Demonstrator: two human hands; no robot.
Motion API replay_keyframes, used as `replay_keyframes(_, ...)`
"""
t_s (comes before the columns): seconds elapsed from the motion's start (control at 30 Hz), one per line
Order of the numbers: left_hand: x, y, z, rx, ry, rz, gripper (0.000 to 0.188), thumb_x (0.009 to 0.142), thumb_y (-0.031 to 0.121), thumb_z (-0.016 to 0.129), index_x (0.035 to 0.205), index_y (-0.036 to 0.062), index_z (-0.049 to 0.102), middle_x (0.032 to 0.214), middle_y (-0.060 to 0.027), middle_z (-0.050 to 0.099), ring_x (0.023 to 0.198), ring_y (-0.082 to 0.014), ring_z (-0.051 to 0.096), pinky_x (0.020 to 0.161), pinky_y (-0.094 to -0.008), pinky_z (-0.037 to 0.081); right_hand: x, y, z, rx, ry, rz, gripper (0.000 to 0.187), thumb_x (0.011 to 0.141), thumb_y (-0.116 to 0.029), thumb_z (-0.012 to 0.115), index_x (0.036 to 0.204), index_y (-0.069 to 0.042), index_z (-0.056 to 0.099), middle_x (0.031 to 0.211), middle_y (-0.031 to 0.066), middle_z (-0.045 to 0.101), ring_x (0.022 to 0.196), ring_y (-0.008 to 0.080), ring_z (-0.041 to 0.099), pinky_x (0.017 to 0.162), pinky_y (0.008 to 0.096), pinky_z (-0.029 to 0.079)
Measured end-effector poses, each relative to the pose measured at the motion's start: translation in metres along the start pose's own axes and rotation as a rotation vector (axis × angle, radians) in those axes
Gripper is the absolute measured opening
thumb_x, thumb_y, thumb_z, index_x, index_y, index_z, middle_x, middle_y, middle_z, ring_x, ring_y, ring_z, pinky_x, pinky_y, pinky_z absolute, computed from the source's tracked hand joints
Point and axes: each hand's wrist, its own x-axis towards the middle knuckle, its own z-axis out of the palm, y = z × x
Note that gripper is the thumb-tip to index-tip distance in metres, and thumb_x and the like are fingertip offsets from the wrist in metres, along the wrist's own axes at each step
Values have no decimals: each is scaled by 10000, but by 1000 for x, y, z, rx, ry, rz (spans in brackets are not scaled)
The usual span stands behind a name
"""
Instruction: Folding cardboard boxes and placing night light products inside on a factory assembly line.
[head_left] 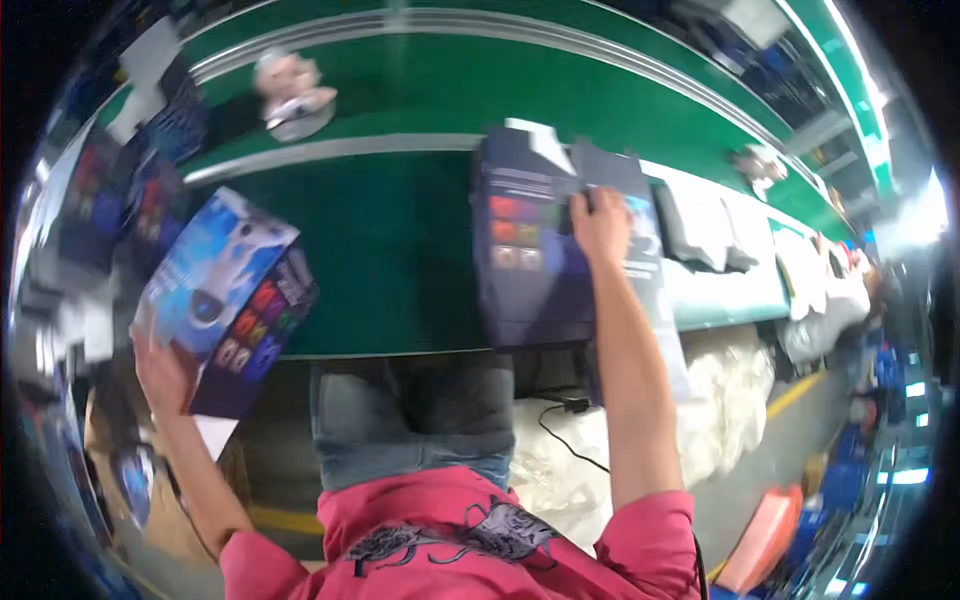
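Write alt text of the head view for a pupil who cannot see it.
A person's left hand grips a blue-and-dark printed carton, while the right hand touches dark printed boxes on a green work surface. Beyond sits a blurred pinkish-white object.

A wide fisheye camera on the person's head looks steeply down and forward, upright and unmirrored. The pink shirt (pixel 450 560) sits close at the lower edge; the green desk (pixel 395 250) spans farther ahead, its edges curving, and dark corners frame the round view.
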Motion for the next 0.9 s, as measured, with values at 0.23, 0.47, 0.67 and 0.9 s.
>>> replay_keyframes(0.23, 46, 18, 111, 776, 99, -64, 690, 772, -28, 643, 1387, -32, 330, 1237, -110, 524, 1128, -200, 496, 972, -319, 383, -9, 8, -9, -16, 41, 50, 487, 853, -432, 531, 1179, -72, 569, 1307, 102, 510, 1291, 290, 377, 1076, 519, 214)
replay_keyframes(0.47, 80, -20, 230, 1903, -585, 136, 468, 762, 30, 551, 1224, 91, 511, 878, -250, 623, 879, -404, 601, 784, -466, 461, 2, 21, -5, -13, -7, 27, 455, 840, -425, 559, 1121, -70, 605, 1269, 126, 530, 1196, 298, 470, 1005, 454, 326)
replay_keyframes(0.67, 80, -73, 187, 1967, -306, 984, 492, 759, 16, 584, 1235, 101, 491, 1191, -159, 537, 1115, -311, 530, 913, -405, 450, -2, 4, -3, -55, -65, 86, 532, 869, -476, 516, 1236, -94, 548, 1343, 82, 490, 1301, 248, 376, 1072, 487, 224)
replay_keyframes(0.9, 83, -152, 82, 1266, 305, 797, 560, 739, 124, 691, 1239, 22, 461, 1271, -180, 465, 1235, -366, 398, 1065, -423, 288, -1, 1, -4, -69, -68, 73, 520, 872, -475, 513, 1218, -89, 560, 1341, 92, 490, 1287, 254, 396, 1073, 479, 231)
